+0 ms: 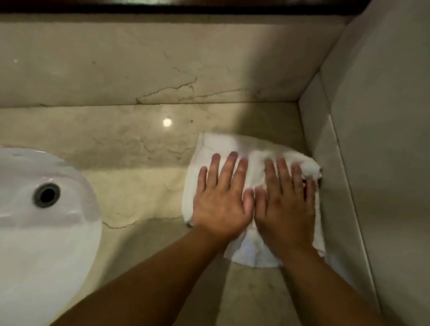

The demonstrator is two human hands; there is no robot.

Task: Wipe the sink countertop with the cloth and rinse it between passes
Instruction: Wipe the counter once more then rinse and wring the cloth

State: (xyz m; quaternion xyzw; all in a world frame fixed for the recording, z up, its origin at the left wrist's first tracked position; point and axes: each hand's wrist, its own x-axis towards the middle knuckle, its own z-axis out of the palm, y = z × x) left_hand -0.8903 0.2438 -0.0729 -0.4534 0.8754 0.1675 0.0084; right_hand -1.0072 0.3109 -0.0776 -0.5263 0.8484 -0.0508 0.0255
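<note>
1. Worktop [139, 137]: marble, spans the frame centre; sink [18, 217] sits lower left, presumably for rinsing.
2. Cloth [260, 153]: spread flat at right of centre, tucked against the side wall, likely to wipe the corner.
3. Left hand [220, 205] and right hand [284, 215]: side by side, fingers [229, 165] straight, pressing the cloth, gripping nothing.
</note>
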